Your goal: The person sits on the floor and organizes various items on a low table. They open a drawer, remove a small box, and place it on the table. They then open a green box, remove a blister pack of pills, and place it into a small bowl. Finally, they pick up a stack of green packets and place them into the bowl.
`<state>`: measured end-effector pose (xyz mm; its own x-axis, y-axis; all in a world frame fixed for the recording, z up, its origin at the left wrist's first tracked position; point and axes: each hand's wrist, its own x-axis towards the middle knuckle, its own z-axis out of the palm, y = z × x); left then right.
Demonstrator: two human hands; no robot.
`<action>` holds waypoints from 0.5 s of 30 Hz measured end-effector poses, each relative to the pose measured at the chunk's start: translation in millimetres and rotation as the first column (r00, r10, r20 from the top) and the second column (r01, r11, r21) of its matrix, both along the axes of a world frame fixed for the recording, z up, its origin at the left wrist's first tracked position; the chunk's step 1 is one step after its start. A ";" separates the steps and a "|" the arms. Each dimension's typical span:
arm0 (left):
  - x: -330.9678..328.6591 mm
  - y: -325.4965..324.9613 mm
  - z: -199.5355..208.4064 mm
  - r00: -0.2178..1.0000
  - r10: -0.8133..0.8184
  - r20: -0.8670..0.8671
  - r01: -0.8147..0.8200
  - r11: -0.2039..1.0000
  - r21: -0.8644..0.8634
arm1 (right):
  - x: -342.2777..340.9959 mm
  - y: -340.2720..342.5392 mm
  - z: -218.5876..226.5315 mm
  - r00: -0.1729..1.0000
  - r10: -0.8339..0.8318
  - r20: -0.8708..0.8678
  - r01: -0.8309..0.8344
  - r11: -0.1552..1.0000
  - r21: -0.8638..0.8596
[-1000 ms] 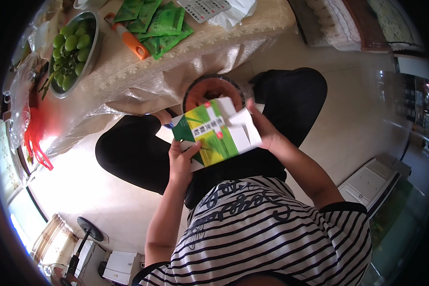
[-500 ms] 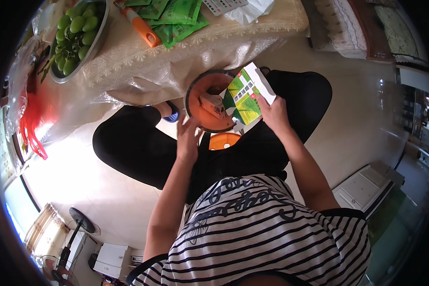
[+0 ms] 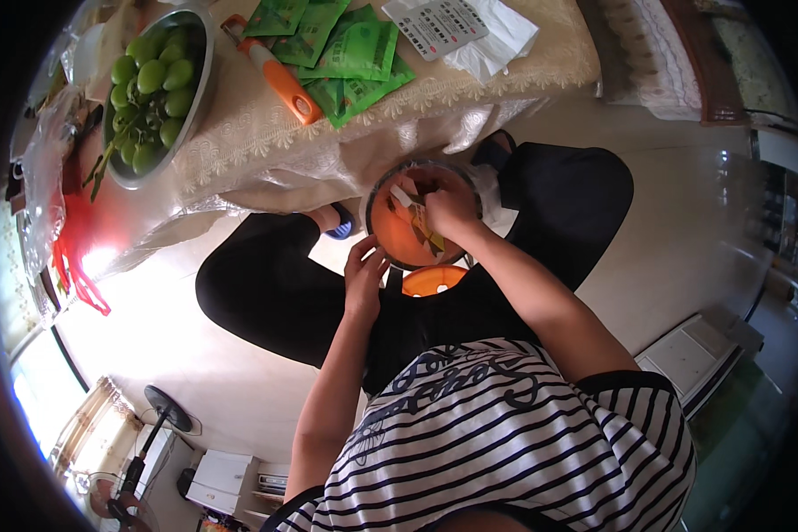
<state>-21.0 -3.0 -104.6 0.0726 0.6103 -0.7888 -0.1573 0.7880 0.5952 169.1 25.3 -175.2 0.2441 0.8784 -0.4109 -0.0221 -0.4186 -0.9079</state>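
Observation:
An orange round bin (image 3: 388,232) with a dark rim stands between my knees, with clear plastic liner around its edge. My right hand (image 3: 452,211) reaches down inside it, and its fingertips are hidden. Beside those fingers lie cardboard pieces (image 3: 404,199) in the bin, partly white, green and yellow; whether the hand grips any of them is unclear. My left hand (image 3: 364,279) is at the bin's near left rim, fingers loosely bent and apart, holding nothing. Just below the bin shows an orange rounded piece (image 3: 434,281).
On the lace-covered table (image 3: 239,133) ahead are a metal bowl of green fruit (image 3: 151,84), an orange-handled peeler (image 3: 284,87), several green sachets (image 3: 350,58), a blister pack (image 3: 436,27) and crumpled white tissue (image 3: 498,44). A red plastic bag (image 3: 78,257) hangs at the left.
My right hand has gone from holding a green-and-white box over the bin to reaching inside it. The whole box is out of sight. The left hand stays by the rim.

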 end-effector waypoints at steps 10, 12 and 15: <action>3.8 9.4 -35.8 0.985 -0.171 -0.024 0.162 0.962 -0.218 | 0.2 46.5 -27.6 0.601 0.711 0.365 -0.340 0.641 -0.688; 7.5 11.2 -34.2 0.976 -0.215 -0.021 0.207 0.959 -0.194 | -1.9 27.6 -98.8 0.462 0.740 0.489 -0.381 0.663 -0.644; 12.7 17.4 -30.5 0.945 -0.325 -0.043 0.305 0.919 -0.249 | -5.8 10.2 -162.9 0.307 0.626 0.717 -0.416 0.766 -0.490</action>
